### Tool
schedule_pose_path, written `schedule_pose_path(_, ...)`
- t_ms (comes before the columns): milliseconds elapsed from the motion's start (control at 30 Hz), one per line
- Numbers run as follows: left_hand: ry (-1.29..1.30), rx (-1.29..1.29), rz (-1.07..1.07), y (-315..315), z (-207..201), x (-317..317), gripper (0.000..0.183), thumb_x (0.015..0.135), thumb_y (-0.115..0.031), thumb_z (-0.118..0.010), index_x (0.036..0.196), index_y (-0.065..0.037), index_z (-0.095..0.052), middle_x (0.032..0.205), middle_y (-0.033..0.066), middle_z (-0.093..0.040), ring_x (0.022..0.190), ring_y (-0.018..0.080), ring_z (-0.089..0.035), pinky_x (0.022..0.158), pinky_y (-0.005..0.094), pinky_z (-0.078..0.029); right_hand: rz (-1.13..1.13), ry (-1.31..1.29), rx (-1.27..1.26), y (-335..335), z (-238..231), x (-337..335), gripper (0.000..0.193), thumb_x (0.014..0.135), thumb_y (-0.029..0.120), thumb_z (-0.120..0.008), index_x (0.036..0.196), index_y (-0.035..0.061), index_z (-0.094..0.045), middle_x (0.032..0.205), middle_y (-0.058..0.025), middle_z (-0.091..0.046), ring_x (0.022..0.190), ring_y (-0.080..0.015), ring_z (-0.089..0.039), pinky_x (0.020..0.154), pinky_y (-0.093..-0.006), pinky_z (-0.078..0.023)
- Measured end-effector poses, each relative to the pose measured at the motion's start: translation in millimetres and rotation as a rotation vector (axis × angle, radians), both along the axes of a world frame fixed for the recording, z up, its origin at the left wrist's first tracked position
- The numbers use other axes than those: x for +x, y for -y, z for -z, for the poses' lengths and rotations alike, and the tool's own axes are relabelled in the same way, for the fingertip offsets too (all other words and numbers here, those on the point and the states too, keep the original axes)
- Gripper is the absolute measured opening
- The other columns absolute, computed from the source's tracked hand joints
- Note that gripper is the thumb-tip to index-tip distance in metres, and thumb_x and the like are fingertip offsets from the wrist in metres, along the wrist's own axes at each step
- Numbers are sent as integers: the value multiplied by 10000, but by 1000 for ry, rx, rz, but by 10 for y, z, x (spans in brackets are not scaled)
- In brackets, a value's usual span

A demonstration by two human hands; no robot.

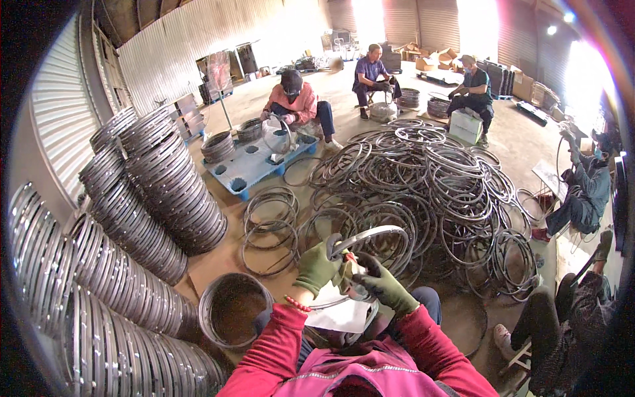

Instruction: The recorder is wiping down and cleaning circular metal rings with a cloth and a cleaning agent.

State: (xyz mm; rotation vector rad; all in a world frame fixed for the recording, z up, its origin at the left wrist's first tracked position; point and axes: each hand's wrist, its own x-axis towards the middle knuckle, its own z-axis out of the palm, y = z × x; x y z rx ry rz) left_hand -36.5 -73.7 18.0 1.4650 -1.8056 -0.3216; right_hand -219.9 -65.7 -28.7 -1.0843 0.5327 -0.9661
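A grey metal ring [378, 229], like a wheel rim, is held up over my lap, its curve rising away from me. My left hand [317, 268], in a green glove with dark fingertips, is closed around the ring's near left part. Against a small pale and red bundle [352, 268], perhaps a cloth, presses my right hand [387, 286], also gloved and with its fingers curled. Where the bundle meets the ring is partly hidden by the fingers. Below both hands lies a white sheet [340, 316] across my lap.
A big tangled heap of rings [423, 178] lies ahead. Tall ring stacks [175, 178] stand at left, with a short stack [231, 311] beside my left arm. Several people sit working around; one is near a blue pallet [248, 165], another's legs [536, 324] are close at right.
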Motion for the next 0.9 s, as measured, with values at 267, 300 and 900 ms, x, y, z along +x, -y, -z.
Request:
schedule_pose_path(267,-17,-1,-40,-59,-82,47,387,708,-188,-648,1084,-153,-566,908,131,-630,822,328,-608,678,398,-485,-30,20,15,-59,91,304,686,812,81,-627,1369,0,-234,1228,-84,-452,1083,-138,-461,933,-271,-375)
schedule_pose_path(300,-53,1,-26,-71,-83,61,382,711,-182,-643,1084,-152,-568,910,126,-633,827,323,-612,684,394,-487,-72,81,55,-110,69,366,671,825,82,-611,1371,1,-230,1201,-81,-472,1050,-127,-481,917,-262,-387)
schedule_pose_path(900,39,-83,-42,-100,-120,161,281,768,-350,-653,937,-126,-635,786,98,-638,695,295,-620,572,364,-480,506,-88,-239,312,-706,-547,304,824,99,-576,1100,-16,-521,955,-28,-587,835,-87,-535,751,-228,-434)
